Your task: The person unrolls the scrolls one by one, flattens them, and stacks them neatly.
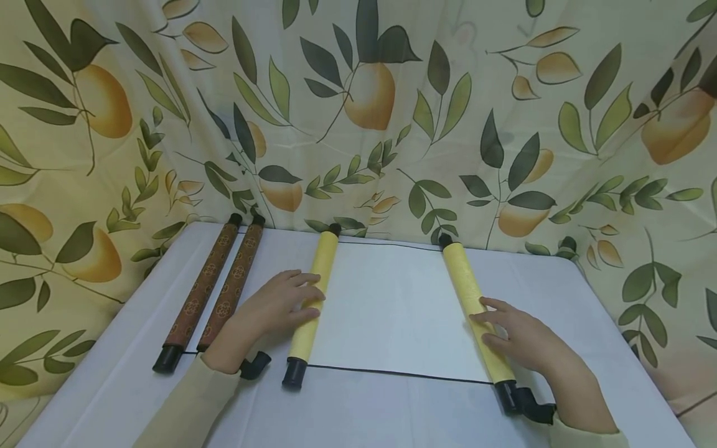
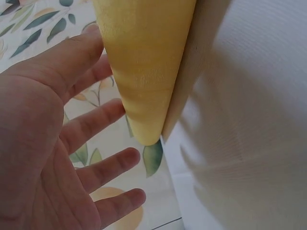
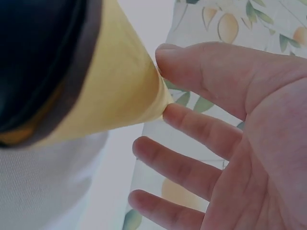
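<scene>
Left hand [image 1: 282, 302] and right hand [image 1: 521, 333] are both loosely open, gripping nothing, fingertips just touching the left yellow roll [image 1: 305, 331] and right yellow roll [image 1: 464, 274]. White sheet [image 1: 398, 305] lies between those; brown rolls [image 1: 198, 292] sit further left.

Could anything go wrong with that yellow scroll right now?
Maybe! The left hand and right hand don't wrap right around the left yellow roll and right yellow roll, so a roll might slip and the white sheet could curl or crease. Also, the left forearm is very near the brown patterned rolls and might bump them.
</scene>
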### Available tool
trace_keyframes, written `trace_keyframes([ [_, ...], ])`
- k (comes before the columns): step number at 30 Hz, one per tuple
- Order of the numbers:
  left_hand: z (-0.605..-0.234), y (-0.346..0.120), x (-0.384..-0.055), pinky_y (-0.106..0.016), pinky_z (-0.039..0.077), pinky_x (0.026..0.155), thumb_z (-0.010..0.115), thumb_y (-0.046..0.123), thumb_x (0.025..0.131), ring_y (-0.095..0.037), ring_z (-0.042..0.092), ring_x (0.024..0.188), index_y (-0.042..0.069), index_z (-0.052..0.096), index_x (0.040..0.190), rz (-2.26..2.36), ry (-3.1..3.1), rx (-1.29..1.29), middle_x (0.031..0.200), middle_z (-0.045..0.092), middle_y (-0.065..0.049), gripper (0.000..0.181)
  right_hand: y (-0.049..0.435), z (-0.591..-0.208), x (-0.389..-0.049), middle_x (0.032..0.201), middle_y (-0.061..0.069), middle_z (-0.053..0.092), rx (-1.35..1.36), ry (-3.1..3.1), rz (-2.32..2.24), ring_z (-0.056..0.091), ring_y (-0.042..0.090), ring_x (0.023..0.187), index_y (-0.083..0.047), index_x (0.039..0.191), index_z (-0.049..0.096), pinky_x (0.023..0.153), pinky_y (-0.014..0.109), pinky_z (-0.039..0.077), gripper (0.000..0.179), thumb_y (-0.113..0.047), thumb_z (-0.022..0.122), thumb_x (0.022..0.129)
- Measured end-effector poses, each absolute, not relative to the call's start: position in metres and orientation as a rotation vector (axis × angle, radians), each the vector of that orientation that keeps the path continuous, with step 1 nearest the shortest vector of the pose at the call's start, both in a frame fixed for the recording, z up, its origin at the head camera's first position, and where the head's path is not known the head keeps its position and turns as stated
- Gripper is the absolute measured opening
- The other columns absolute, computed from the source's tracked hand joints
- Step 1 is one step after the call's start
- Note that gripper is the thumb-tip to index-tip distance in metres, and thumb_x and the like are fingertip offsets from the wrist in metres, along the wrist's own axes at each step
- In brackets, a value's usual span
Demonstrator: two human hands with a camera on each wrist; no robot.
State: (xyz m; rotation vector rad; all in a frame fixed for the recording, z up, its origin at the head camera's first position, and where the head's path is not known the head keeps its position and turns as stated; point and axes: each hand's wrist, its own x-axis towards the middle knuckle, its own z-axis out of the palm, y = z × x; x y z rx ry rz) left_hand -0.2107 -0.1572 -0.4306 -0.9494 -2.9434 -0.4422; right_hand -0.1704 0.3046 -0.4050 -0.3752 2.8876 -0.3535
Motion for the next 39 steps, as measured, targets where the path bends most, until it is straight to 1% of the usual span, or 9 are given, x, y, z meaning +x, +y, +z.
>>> trace_keyframes([
  [4, -0.431, -0.1581, -0.2101, -0.049, 0.032, 0.115, 0.064, 0.043, 0.095, -0.032, 0.041, 0.14, 0.03, 0.069, 0.126, -0.42, -2.963, -0.937, 0.15, 0.049, -0.001, 0.034, 0.3051, -0.4067, -0.1704, 0.152, 0.021, 0.041, -0.401, 2.889, -0.354, 0.044, 0.052, 0.132, -0.014, 0.124, 0.071, 0.097, 0.068, 0.042, 0.034, -0.017, 0.071, 0.09],
  [7, -0.4302, -0.1585, -0.211, -0.049, 0.032, 0.116, 0.064, 0.043, 0.095, -0.032, 0.041, 0.14, 0.028, 0.071, 0.123, -0.424, -2.963, -0.932, 0.15, 0.049, -0.002, 0.032, 0.3044, -0.4059, -0.1701, 0.153, 0.02, 0.041, -0.404, 2.891, -0.361, 0.044, 0.051, 0.132, -0.014, 0.124, 0.071, 0.098, 0.066, 0.043, 0.034, -0.012, 0.069, 0.091],
  [10, -0.4293, -0.1588, -0.2115, -0.05, 0.031, 0.116, 0.065, 0.041, 0.095, -0.036, 0.04, 0.14, 0.026, 0.072, 0.119, -0.435, -2.959, -0.936, 0.151, 0.049, -0.004, 0.03, 0.3038, -0.4042, -0.1698, 0.153, 0.02, 0.042, -0.368, 2.882, -0.367, 0.043, 0.051, 0.132, -0.014, 0.125, 0.07, 0.098, 0.066, 0.043, 0.034, -0.011, 0.068, 0.091],
  [14, -0.4291, -0.1589, -0.2112, -0.052, 0.028, 0.118, 0.065, 0.039, 0.095, -0.041, 0.037, 0.142, 0.023, 0.072, 0.118, -0.443, -2.959, -0.959, 0.152, 0.047, -0.005, 0.029, 0.3043, -0.4042, -0.1681, 0.153, 0.02, 0.042, -0.324, 2.868, -0.37, 0.041, 0.052, 0.133, -0.014, 0.127, 0.069, 0.099, 0.068, 0.041, 0.035, -0.013, 0.066, 0.092],
  [18, -0.4277, -0.1589, -0.2106, -0.052, 0.027, 0.118, 0.066, 0.038, 0.095, -0.043, 0.039, 0.14, 0.021, 0.072, 0.116, -0.448, -2.948, -0.969, 0.15, 0.05, -0.006, 0.028, 0.3062, -0.4048, -0.1679, 0.153, 0.021, 0.042, -0.32, 2.871, -0.352, 0.041, 0.053, 0.132, -0.016, 0.128, 0.068, 0.098, 0.069, 0.04, 0.036, -0.016, 0.067, 0.092],
  [23, -0.4254, -0.1592, -0.2093, -0.053, 0.03, 0.115, 0.068, 0.036, 0.094, -0.041, 0.043, 0.137, 0.022, 0.072, 0.115, -0.47, -2.928, -0.946, 0.147, 0.053, -0.007, 0.026, 0.3082, -0.4062, -0.1696, 0.152, 0.022, 0.041, -0.296, 2.877, -0.32, 0.042, 0.054, 0.131, -0.017, 0.127, 0.069, 0.096, 0.07, 0.041, 0.035, -0.016, 0.067, 0.092],
  [30, -0.428, -0.1609, -0.2093, -0.053, 0.031, 0.115, 0.064, 0.039, 0.096, -0.035, 0.042, 0.139, 0.028, 0.069, 0.126, -0.446, -2.956, -0.926, 0.148, 0.052, -0.004, 0.033, 0.3102, -0.4079, -0.1704, 0.154, 0.022, 0.039, -0.247, 2.855, -0.357, 0.04, 0.055, 0.133, -0.017, 0.128, 0.068, 0.096, 0.071, 0.04, 0.036, -0.02, 0.067, 0.093],
  [35, -0.4284, -0.1628, -0.2113, -0.053, 0.032, 0.114, 0.065, 0.039, 0.096, -0.035, 0.042, 0.138, 0.029, 0.071, 0.124, -0.433, -2.959, -0.898, 0.147, 0.053, -0.003, 0.03, 0.3109, -0.4068, -0.1707, 0.155, 0.023, 0.037, -0.241, 2.836, -0.364, 0.038, 0.056, 0.133, -0.017, 0.132, 0.066, 0.094, 0.073, 0.039, 0.042, -0.024, 0.07, 0.09],
  [39, -0.4295, -0.1646, -0.2131, -0.052, 0.033, 0.114, 0.066, 0.039, 0.095, -0.034, 0.043, 0.137, 0.028, 0.072, 0.12, -0.442, -2.953, -0.882, 0.145, 0.054, -0.004, 0.028, 0.3103, -0.4057, -0.171, 0.154, 0.024, 0.037, -0.253, 2.841, -0.339, 0.039, 0.057, 0.132, -0.018, 0.131, 0.067, 0.094, 0.073, 0.04, 0.042, -0.023, 0.07, 0.09],
])
